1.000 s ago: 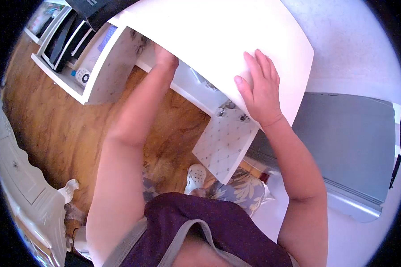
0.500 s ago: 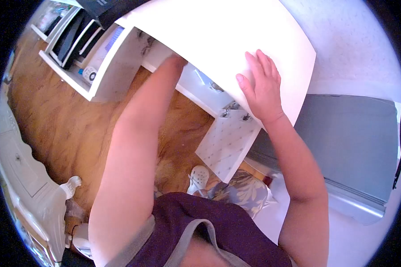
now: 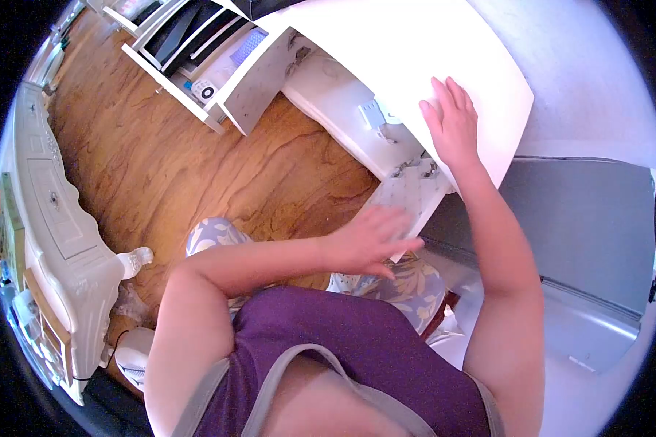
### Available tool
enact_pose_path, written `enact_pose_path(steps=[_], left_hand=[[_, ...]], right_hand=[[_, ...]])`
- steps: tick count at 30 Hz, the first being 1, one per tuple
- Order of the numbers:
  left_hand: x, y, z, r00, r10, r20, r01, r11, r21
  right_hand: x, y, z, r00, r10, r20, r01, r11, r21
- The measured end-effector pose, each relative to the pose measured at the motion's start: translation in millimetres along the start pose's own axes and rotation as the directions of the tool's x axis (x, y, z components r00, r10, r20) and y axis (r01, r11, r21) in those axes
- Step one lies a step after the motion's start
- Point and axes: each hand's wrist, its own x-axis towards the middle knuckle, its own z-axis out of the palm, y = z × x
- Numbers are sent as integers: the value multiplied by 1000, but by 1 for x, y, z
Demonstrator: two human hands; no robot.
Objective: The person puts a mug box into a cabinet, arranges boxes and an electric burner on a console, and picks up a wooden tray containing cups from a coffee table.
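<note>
My left hand [image 3: 375,237] is in front of my body with its fingers spread, slightly blurred, and nothing in it. In the view it overlaps the lower part of an open white cabinet door [image 3: 410,191]; whether the two touch, I cannot tell. My right hand [image 3: 455,124] lies palm down on the white cabinet top [image 3: 386,44], near its front edge. Below that top, the open cabinet's white bottom panel [image 3: 342,124] shows. A small pale blue, flat-sided object [image 3: 372,114] lies on it. The top hides the cabinet's deeper part.
A second open door [image 3: 259,84] stands at the cabinet's left. Beyond it, a pulled-out drawer [image 3: 171,80] holds black items and a white round-faced object [image 3: 205,89]. A carved white dresser [image 3: 62,211] is at left. A grey panel [image 3: 576,226] stands at right. The floor [image 3: 219,160] is brown wood.
My left hand has come out of the cabinet and back toward my body, empty. My right hand stays on the cabinet top. The view has shifted, showing more of the cabinet's inside.
</note>
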Motion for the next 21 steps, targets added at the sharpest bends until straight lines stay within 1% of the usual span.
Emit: enact_pose_path(steps=[1,3,4,6,7,8,9,10,12,13,14,15,16,17,18,19,20,21], left_hand=[[9,2,10,1000,2,-4,-2,1000,-1],[18,-1,28,995,99,5,-98,973,208],[15,-3,34,996,94,3,-92,974,206],[10,-7,41,998,33,56,-44,977,209],[11,-5,19,999,32,2,-32,981,192],[3,-12,13,1000,30,8,-31,981,193],[-4,-19,5,990,-116,-75,127,978,164],[-10,-29,-4,955,-255,-153,274,953,125],[-20,-47,-20,900,-368,-236,409,898,163],[-19,-56,-31,897,-303,-321,373,909,184],[-15,-61,-40,901,-306,-308,370,912,177],[-13,-68,-41,893,-335,-300,399,898,184],[-11,-75,-43,880,-367,-302,433,881,190],[-7,-84,-45,862,-379,-336,456,870,188],[-3,-91,-48,847,-419,-327,492,851,183],[0,-95,-52,829,-463,-313,529,830,175],[5,-97,-55,813,-500,-300,556,819,141],[11,-99,-56,777,-555,-297,595,802,56]], right_hand=[[0,0,0,1000,-2,0,2,1000,-4],[-1,0,1,1000,9,-16,-9,1000,-1],[-1,2,2,1000,6,-11,-6,1000,1],[0,6,5,1000,-8,-16,8,1000,-4],[-2,5,5,1000,-3,-11,3,1000,2],[-1,4,5,1000,3,-15,-3,1000,-4],[0,3,3,1000,8,-22,-8,1000,-13],[1,3,2,999,11,-33,-12,1000,-12],[1,0,0,1000,26,-13,-26,999,-30],[-1,0,0,1000,23,-19,-24,999,-31],[-1,1,-1,999,34,-15,-35,999,-14],[2,0,0,999,33,-5,-33,999,2],[4,-2,0,1000,-5,0,5,1000,0],[2,-1,1,1000,9,-9,-9,1000,3],[2,0,3,1000,21,-10,-21,1000,7],[3,3,5,1000,-8,-12,8,1000,6],[4,8,7,999,-35,-11,35,999,11],[3,12,7,999,-38,-10,39,999,16]])
